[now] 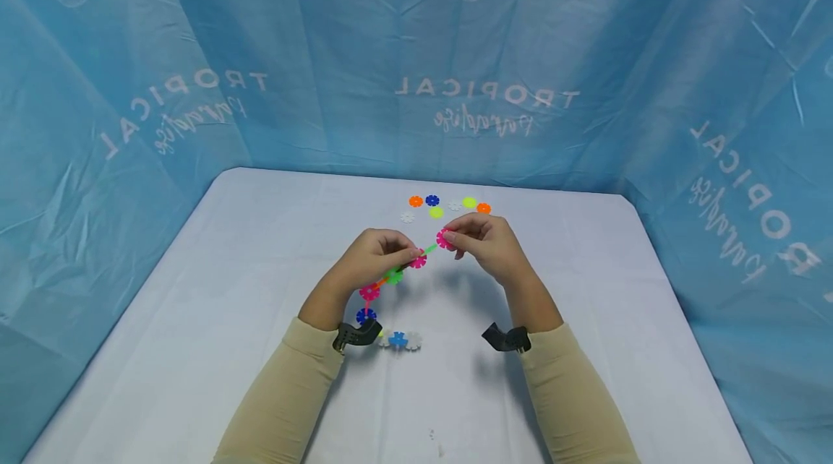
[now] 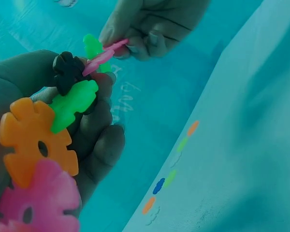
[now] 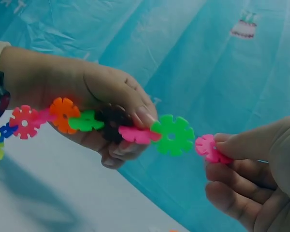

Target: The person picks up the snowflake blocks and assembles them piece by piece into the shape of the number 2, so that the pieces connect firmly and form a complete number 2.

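Observation:
Raised above the white table, a chain of flower-shaped interlocking plastic discs runs from my left wrist toward my right hand. My left hand (image 1: 371, 258) pinches it near its upper end, thumb on a pink disc (image 3: 134, 135) beside a black disc (image 3: 113, 121). Beyond that thumb a green disc (image 3: 172, 135) stands out, slotted onto the pink one. With thumb and fingers my right hand (image 1: 484, 243) pinches another pink disc (image 3: 211, 149) right at the green disc's edge. Lower in the chain are an orange disc (image 2: 34, 137) and a pink disc (image 2: 41, 200).
Several loose discs lie toward the table's far edge, among them an orange disc (image 1: 416, 201), a blue disc (image 1: 432, 200) and a yellow disc (image 1: 469, 202). The chain's tail, with a light-blue disc (image 1: 398, 340), shows beside my left wrist. Blue curtains (image 1: 364, 131) surround the table (image 1: 586, 290).

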{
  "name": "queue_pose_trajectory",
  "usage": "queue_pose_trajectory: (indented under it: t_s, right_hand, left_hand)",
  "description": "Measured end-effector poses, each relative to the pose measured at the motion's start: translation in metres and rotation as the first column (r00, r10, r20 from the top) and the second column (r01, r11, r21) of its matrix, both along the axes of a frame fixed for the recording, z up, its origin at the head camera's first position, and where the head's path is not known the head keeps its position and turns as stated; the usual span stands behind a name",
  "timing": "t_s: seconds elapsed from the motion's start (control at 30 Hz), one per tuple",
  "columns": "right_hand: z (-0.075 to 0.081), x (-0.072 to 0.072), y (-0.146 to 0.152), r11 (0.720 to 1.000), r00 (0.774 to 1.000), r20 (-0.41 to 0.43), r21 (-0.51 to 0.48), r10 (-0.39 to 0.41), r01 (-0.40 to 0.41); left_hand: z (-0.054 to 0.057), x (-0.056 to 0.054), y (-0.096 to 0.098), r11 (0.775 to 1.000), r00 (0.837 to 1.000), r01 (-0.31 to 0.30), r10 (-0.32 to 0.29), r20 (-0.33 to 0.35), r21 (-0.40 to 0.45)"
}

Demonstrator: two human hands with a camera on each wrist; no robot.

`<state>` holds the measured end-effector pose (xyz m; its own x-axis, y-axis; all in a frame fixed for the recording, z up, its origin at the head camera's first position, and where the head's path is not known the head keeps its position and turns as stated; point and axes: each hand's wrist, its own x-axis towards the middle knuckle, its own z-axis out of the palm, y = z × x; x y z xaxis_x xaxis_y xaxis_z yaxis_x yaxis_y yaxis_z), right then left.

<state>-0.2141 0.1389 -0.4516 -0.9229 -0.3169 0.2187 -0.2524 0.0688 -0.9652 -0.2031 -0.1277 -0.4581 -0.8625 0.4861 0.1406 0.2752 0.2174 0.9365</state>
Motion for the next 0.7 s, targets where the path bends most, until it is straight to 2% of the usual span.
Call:
queue_pose_trajectory:
  t_s: [0.13, 0.23, 0.37, 0.5, 0.7]
  right_hand:
    - [0.001, 0.004, -0.003, 1.0, 1.0, -0.025, -0.009, -0.014, 0.014]
    - [0.011, 0.012, -0.006, 1.0, 0.998, -0.056, -0.031, 0.001, -0.003]
    - [0.027, 0.024, -0.01, 0.998, 0.995, -0.095, -0.058, 0.004, -0.01]
    - [0.028, 0.025, -0.011, 0.997, 0.994, -0.106, -0.083, 0.003, -0.012]
    - [0.027, 0.025, -0.01, 0.993, 0.991, -0.126, -0.108, 0.04, -0.054]
  left_hand:
    - [0.0, 0.0, 0.0, 1.0, 1.0, 0.002, -0.002, -0.009, -0.001]
    - [0.0, 0.0, 0.0, 1.0, 0.999, -0.002, 0.001, -0.034, -0.013]
    - [0.004, 0.001, 0.0, 0.999, 0.995, -0.009, 0.005, -0.103, -0.034]
    - [0.008, 0.003, 0.0, 0.999, 0.986, -0.015, 0.007, -0.167, -0.045]
    - [0.012, 0.006, 0.001, 0.999, 0.98, -0.011, 0.001, -0.199, -0.047]
